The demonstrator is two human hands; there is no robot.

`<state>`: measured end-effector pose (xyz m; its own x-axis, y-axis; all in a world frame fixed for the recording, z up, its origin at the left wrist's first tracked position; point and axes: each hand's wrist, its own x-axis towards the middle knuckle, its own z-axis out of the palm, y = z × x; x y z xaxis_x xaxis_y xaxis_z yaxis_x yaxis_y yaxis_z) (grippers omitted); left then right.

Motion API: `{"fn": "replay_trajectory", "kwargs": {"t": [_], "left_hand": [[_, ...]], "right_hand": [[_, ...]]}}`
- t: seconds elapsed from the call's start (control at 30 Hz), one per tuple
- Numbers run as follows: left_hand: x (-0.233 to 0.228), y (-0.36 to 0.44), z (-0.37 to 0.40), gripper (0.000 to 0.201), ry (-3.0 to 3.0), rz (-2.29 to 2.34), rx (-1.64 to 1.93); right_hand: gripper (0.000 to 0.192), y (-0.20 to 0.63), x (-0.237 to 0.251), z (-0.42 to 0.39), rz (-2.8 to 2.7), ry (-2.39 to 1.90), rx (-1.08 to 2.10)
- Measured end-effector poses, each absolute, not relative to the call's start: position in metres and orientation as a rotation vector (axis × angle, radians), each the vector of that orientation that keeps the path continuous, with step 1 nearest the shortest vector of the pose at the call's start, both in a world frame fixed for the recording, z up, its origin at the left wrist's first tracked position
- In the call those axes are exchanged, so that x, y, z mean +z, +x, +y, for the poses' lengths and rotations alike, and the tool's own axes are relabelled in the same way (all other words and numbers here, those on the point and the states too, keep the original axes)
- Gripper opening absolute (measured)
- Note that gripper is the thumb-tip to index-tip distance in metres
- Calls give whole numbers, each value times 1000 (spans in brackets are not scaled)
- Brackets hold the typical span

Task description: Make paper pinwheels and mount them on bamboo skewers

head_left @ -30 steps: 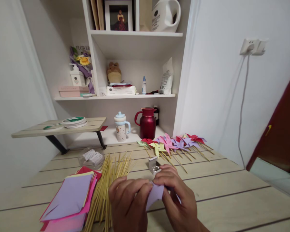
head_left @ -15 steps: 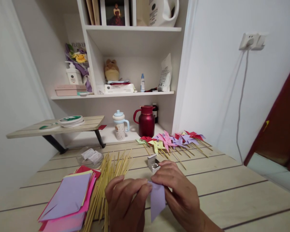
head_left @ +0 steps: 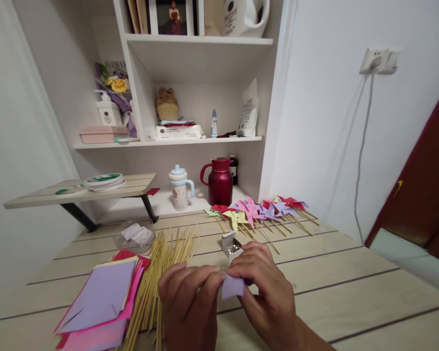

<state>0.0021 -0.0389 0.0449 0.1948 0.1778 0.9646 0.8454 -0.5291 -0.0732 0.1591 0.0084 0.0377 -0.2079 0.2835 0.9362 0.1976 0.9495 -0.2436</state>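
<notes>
Between my two hands is a piece of lilac paper (head_left: 233, 287), bent and partly hidden by my fingers. My left hand (head_left: 192, 297) pinches its left edge, the fingers curled. From the other side, my right hand (head_left: 265, 287) grips the paper with thumb and fingers. Just beyond my fingertips stands a small open box (head_left: 231, 243) with shiny bits inside, too small to name. A bundle of thin wooden sticks (head_left: 149, 292) lies left of my left hand. Farther left is a stack of coloured paper sheets (head_left: 98, 292), lilac on top.
Finished paper pinwheels (head_left: 250, 209) on sticks lie at the back right. A clear plastic container (head_left: 134, 235) sits behind the paper stack. At the back stand a red jug (head_left: 220, 183) and a spotted cup (head_left: 180, 190). A small raised stand (head_left: 139, 183) is at the left.
The lilac paper's hanging flap has folded up toward my fingers and now looks shorter. Both hands stay close together on it. The view has shifted slightly.
</notes>
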Motion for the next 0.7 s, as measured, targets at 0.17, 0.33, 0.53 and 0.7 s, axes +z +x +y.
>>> {"fn": "replay_trajectory", "kwargs": {"t": [0.17,0.33,0.53,0.7], "left_hand": [[34,4,-32,16,-1879,-1201,-1530],[21,13,-21,7,-1873,-1583,-1965],[23,18,-20,4,-1814,-1683,-2441],[26,15,-26,14,-2008,-1432,-2419]], "right_hand": [[20,156,36,16,-1790,-429,205],[11,153,32,21,-1661,-580,582],[13,154,30,21,-1544,-649,797],[17,156,28,23,-1517,-574,766]]}}
